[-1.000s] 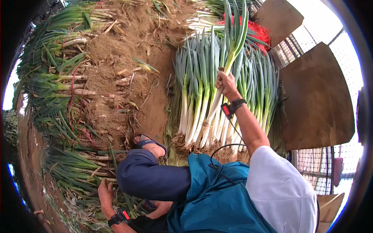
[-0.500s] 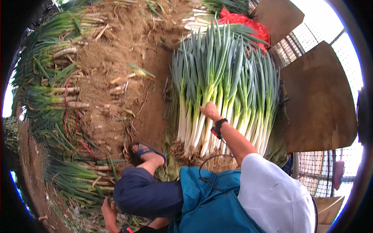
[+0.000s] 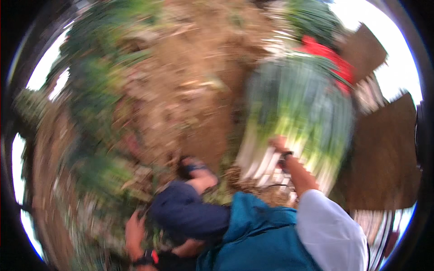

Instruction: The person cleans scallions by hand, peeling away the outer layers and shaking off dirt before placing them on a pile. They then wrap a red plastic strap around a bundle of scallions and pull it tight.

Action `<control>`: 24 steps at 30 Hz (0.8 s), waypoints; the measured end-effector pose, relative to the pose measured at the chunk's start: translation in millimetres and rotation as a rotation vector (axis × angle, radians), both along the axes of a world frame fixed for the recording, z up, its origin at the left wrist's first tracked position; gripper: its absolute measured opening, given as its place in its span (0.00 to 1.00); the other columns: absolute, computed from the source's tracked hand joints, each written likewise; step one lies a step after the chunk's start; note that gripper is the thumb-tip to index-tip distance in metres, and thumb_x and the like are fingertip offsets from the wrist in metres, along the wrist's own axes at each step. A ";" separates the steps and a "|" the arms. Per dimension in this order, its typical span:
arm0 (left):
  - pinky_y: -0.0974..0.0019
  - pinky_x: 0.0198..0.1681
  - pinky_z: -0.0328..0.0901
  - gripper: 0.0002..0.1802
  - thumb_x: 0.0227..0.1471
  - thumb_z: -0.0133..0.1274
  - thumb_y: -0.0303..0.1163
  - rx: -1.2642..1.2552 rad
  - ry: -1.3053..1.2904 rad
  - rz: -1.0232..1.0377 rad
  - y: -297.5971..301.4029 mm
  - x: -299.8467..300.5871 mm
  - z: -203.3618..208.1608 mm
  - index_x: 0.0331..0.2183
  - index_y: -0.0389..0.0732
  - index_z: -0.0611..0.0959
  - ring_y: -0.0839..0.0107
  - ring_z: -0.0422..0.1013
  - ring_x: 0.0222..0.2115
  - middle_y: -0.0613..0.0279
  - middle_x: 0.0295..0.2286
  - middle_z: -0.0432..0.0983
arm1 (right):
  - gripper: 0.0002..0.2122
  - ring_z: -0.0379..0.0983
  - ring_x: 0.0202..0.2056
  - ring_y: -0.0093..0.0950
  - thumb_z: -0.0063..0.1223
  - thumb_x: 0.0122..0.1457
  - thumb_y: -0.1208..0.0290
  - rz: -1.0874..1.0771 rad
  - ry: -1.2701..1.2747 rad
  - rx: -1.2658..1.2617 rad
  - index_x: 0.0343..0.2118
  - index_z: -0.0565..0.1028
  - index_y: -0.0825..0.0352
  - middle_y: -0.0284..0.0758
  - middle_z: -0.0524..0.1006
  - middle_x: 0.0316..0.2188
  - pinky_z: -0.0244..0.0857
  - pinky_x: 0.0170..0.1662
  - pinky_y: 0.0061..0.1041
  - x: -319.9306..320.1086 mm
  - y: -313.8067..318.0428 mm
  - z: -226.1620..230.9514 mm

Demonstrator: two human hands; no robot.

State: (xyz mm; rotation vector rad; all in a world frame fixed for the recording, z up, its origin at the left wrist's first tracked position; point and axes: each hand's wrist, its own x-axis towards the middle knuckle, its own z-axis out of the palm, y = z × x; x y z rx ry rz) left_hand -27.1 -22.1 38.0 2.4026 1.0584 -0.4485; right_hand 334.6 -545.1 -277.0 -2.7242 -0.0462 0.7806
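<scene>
Though I couldn't tell if the bare left hand (image 3: 134, 231) or right hand (image 3: 279, 144) gripped, tugging could've snapped long green-and-white onions (image 3: 294, 108).

Blur is smearing the green onions (image 3: 296, 101) at right, so their leaves are running together. The right hand (image 3: 279, 143) is lying over the white stalks, but its fingers are blurring, and this is leaving it unclear whether they are gripping one. Its forearm (image 3: 302, 175) is hiding some stalks behind. The left hand (image 3: 134, 230) is also looking soft, and blur is hiding what it is touching. The onion heap (image 3: 97, 122) at left is dissolving into green streaks. The bottom edge is cutting off the blue-green apron (image 3: 260, 241) and white sleeve (image 3: 332, 226).
</scene>
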 end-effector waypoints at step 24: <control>0.50 0.47 0.66 0.21 0.55 0.50 0.37 0.349 -0.442 0.103 45.4 -69.6 41.2 0.46 0.33 0.76 0.44 0.71 0.43 0.39 0.40 0.76 | 0.12 0.65 0.20 0.18 0.51 0.61 0.62 0.004 -0.509 1.107 0.26 0.71 0.65 0.27 0.67 0.17 0.59 0.24 0.20 32.9 119.3 345.3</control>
